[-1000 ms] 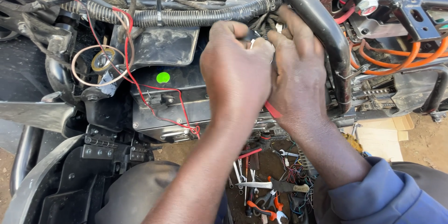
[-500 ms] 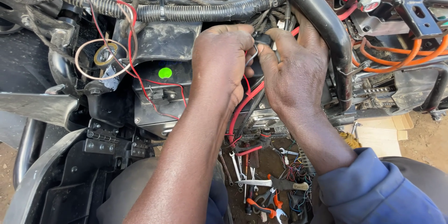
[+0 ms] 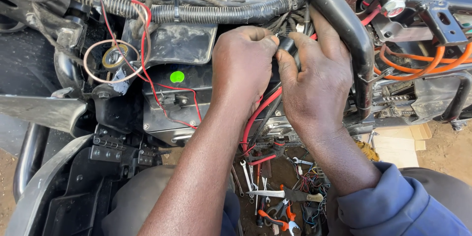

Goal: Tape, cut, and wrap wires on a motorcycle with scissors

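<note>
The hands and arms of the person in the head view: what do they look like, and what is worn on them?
Both hands are bare: no gloves, rings or watch are visible. The left hand joins a forearm that is uncovered as far as the picture shows. The right hand has a bare wrist, and further back a blue-grey sleeve of thick cloth with a folded cuff. The fingers have short nails.
</note>
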